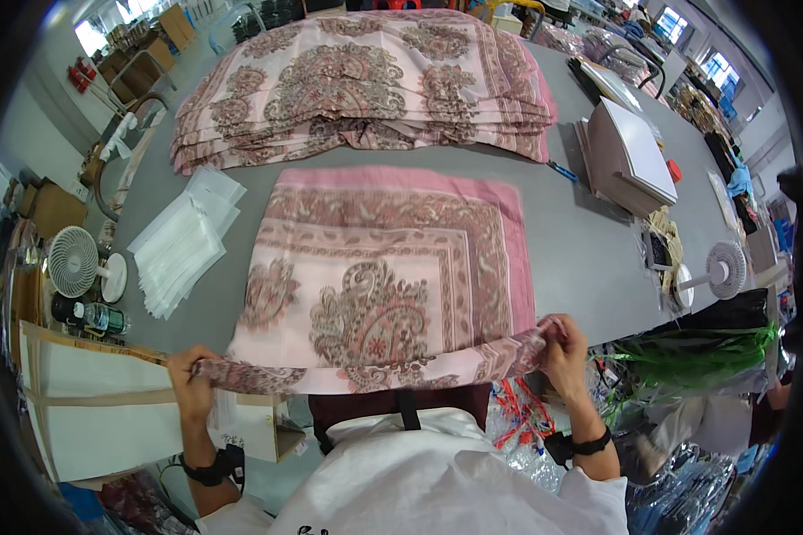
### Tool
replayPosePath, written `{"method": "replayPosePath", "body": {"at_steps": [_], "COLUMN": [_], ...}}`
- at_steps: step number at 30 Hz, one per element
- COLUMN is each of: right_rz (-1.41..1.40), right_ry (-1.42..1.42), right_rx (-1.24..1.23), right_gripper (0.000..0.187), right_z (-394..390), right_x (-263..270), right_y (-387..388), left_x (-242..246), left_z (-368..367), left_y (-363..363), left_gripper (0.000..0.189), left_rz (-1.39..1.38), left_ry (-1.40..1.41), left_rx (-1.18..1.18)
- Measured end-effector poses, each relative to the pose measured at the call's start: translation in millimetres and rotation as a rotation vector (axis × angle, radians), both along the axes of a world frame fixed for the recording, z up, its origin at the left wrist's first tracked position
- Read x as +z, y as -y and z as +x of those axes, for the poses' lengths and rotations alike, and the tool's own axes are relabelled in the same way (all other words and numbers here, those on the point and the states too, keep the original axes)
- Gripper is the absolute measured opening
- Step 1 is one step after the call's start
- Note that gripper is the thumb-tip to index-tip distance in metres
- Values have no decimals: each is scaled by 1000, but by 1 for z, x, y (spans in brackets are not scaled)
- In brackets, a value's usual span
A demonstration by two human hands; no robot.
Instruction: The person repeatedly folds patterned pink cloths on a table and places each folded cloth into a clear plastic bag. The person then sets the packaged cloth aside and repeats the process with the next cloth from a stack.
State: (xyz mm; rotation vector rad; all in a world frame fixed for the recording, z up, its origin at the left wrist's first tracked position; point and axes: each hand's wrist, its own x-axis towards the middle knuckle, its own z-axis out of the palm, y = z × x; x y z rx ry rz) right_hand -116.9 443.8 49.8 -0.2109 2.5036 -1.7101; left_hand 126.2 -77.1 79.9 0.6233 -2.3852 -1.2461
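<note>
A pink paisley-patterned cloth (pixel 381 267) lies spread on the grey table before me, its near edge lifted and folded over between my hands. My left hand (pixel 193 382) grips the near left end of this edge. At the near right end, my right hand (pixel 562 354) grips the same bunched strip. The strip hangs between them at the table's front edge, close to my body. Beyond it, a wide pile of matching patterned cloths (pixel 348 80) covers the back of the table.
Clear plastic bags (pixel 181 247) and a white fan (pixel 73 262) are on the left, with a water bottle (pixel 104 317). To the right stand a stack of white boards (pixel 626 157), a blue cutter (pixel 563 172) and another fan (pixel 719 271). A cardboard box (pixel 100 401) is near my left forearm.
</note>
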Motion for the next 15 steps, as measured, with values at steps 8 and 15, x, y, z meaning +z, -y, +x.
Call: {"method": "replayPosePath", "body": {"at_steps": [8,15], "right_rz": [273,562], "right_ry": [-124,-502], "right_rx": [-42,43], "right_gripper": [19,45], "right_z": [-132,-183], "right_x": [-38,-44], "right_y": [43,65], "left_x": [-55,-61], "left_z": [-150,-202], "left_y": [32,40], "left_gripper": [28,64], "left_rz": [63,-266], "left_ry": [33,31], "left_rx": [106,-20]}}
